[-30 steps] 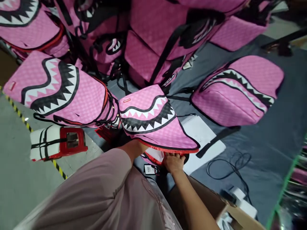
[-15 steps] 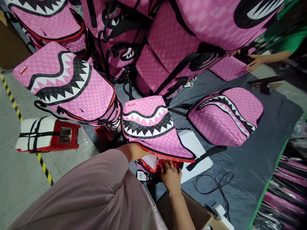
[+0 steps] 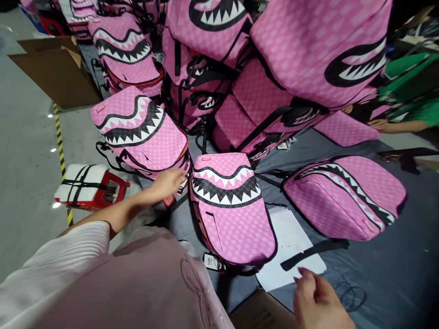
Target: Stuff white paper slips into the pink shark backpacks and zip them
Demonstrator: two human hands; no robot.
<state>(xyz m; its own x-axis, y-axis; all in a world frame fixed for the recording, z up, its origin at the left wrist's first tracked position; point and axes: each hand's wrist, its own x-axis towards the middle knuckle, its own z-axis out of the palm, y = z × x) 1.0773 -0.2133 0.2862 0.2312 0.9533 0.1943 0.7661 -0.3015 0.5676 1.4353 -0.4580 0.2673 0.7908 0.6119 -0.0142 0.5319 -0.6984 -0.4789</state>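
A pink checkered backpack (image 3: 236, 214) with a black-and-white shark-mouth print lies flat in front of me on a dark grey cloth (image 3: 377, 269). My left hand (image 3: 168, 183) reaches forward to the edge of another pink shark-mouth backpack (image 3: 137, 128) lying to the left, its fingers stretched out and touching the bag's lower corner. My right hand (image 3: 317, 299) hovers low at the bottom right, off the bag, fingers loosely curled and holding nothing. A white sheet (image 3: 295, 246) lies under the bag's right side, crossed by a black strap (image 3: 313, 253).
A tall heap of pink backpacks (image 3: 284, 64) rises behind. One more backpack (image 3: 346, 196) lies at the right. A red stool with a white pad (image 3: 89, 187) stands on the concrete floor at left, near yellow-black tape. Another person's arm in green (image 3: 401, 123) reaches in at right. Flat cardboard (image 3: 55, 73) lies far left.
Both hands have let go of the front backpack, which now lies flat and closed. My left hand moved out to the left backpack; my right hand drew back to the lower right.
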